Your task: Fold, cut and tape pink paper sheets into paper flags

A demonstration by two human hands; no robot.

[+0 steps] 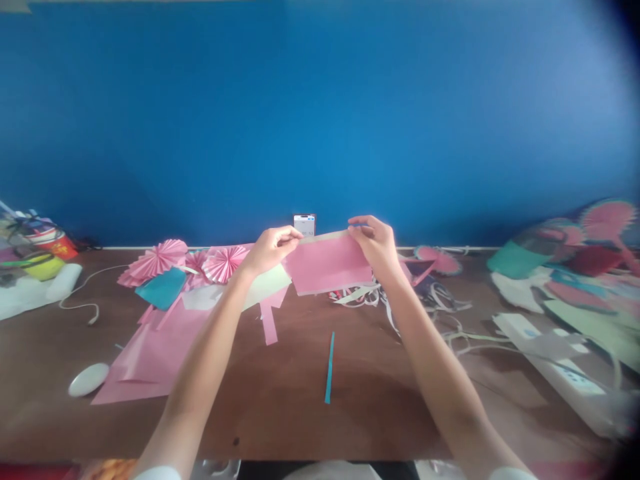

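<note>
A rectangular sheet of pink paper (331, 265) hangs above the far part of the table, held by its upper corners. My left hand (277, 248) pinches the upper left corner between thumb and fingers. At the upper right corner, my right hand (374, 241) grips the sheet in the same way. A pale strip runs along the top edge. Below the sheet, a thin blue paper strip (330, 368) lies on the brown table (280, 420). Pleated pink paper fans (226, 263) and a pale green paper piece (265, 285) lie near my left hand.
A phone (305, 225) leans against the blue wall (320, 120). Large pink paper (155, 353) and a white oval object (89, 380) lie at the left. On the right are a white power strip (555, 370), cables, paper scraps and more paper fans (607, 227).
</note>
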